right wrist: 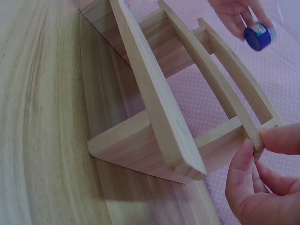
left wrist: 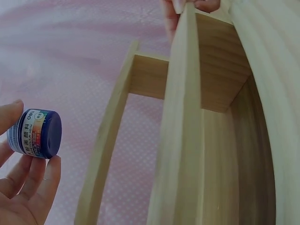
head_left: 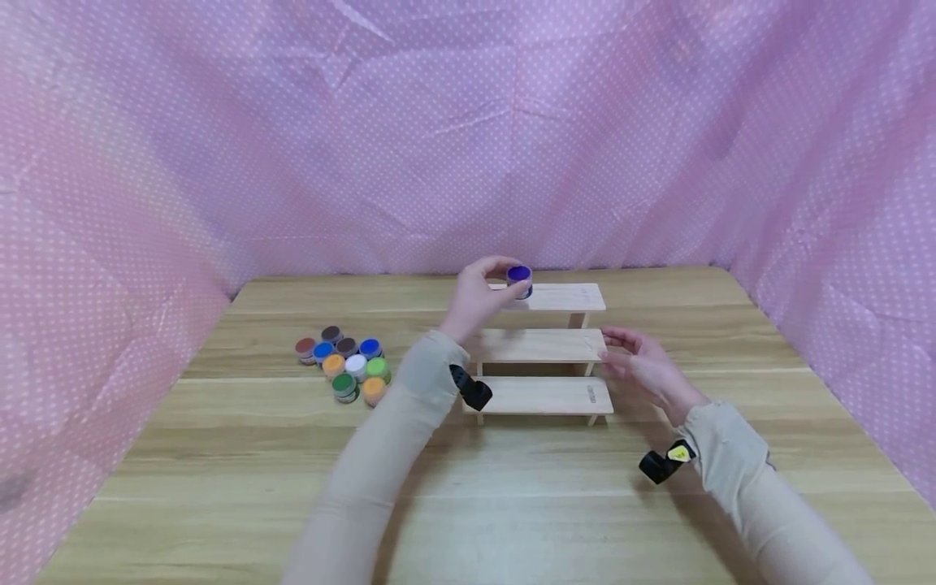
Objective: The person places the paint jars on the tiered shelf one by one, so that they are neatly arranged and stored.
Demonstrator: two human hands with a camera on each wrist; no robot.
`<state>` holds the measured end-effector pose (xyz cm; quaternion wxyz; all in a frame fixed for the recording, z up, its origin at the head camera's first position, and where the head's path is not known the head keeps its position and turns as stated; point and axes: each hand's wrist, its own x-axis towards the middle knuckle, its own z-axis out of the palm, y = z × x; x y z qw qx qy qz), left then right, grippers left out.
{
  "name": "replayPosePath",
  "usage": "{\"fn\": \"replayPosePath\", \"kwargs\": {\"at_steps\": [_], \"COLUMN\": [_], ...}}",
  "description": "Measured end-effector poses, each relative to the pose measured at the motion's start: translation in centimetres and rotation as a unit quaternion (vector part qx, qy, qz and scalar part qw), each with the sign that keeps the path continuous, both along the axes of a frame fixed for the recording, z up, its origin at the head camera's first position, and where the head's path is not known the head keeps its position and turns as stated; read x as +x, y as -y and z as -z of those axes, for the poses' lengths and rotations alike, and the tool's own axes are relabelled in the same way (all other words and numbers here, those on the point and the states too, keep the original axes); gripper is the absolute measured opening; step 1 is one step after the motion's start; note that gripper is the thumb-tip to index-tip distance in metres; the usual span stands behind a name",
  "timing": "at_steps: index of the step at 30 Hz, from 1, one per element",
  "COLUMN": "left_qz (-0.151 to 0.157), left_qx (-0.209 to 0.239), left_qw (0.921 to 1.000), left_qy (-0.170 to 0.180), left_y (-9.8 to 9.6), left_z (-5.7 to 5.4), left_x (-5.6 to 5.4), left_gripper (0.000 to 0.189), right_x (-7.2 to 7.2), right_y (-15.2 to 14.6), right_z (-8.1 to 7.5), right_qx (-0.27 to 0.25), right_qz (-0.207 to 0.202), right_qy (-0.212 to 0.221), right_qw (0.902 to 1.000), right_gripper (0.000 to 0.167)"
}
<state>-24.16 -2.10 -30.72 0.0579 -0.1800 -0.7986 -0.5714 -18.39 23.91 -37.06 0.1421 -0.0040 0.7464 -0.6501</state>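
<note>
My left hand (head_left: 477, 299) holds a small paint jar (head_left: 519, 280) with a dark blue-violet lid, gripping it between thumb and fingers over the left part of the top board (head_left: 566, 296). In the left wrist view the jar (left wrist: 35, 133) is tilted on its side, its printed label facing the camera. A three-step wooden display shelf (head_left: 537, 345) stands on the table. At its right side my right hand (head_left: 647, 370) pinches the end of the middle board. The right wrist view shows thumb and fingertips (right wrist: 243, 159) closed on that board's corner.
Several paint jars (head_left: 356, 367) with lids in brown, blue, orange, white and green cluster on the wooden table (head_left: 241, 455), left of the shelf. A pink dotted cloth (head_left: 468, 146) hangs behind the table and along both sides.
</note>
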Motion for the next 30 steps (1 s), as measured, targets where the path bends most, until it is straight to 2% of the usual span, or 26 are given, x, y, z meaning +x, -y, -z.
{"fn": "replayPosePath", "kwargs": {"at_steps": [11, 15, 30], "left_qz": [0.020, 0.014, 0.005], "left_qx": [-0.065, -0.088, -0.121], "left_qw": [0.9975, 0.9957, 0.9926], "left_qy": [-0.016, -0.024, -0.010], "left_y": [-3.5, -4.4, -6.8], "left_z": [0.6, 0.7, 0.8], "left_x": [-0.9, -1.2, -1.9], "left_gripper": [0.034, 0.034, 0.035], "right_x": [0.0, 0.0, 0.1], "right_y": [-0.1, 0.0, 0.1], "right_z": [0.4, 0.4, 0.3], "right_qx": [0.016, 0.017, 0.006], "right_qz": [0.001, -0.001, 0.005], "right_qy": [-0.015, -0.020, -0.019], "right_qw": [0.9998, 0.9997, 0.9998], "right_gripper": [0.059, 0.059, 0.059]}}
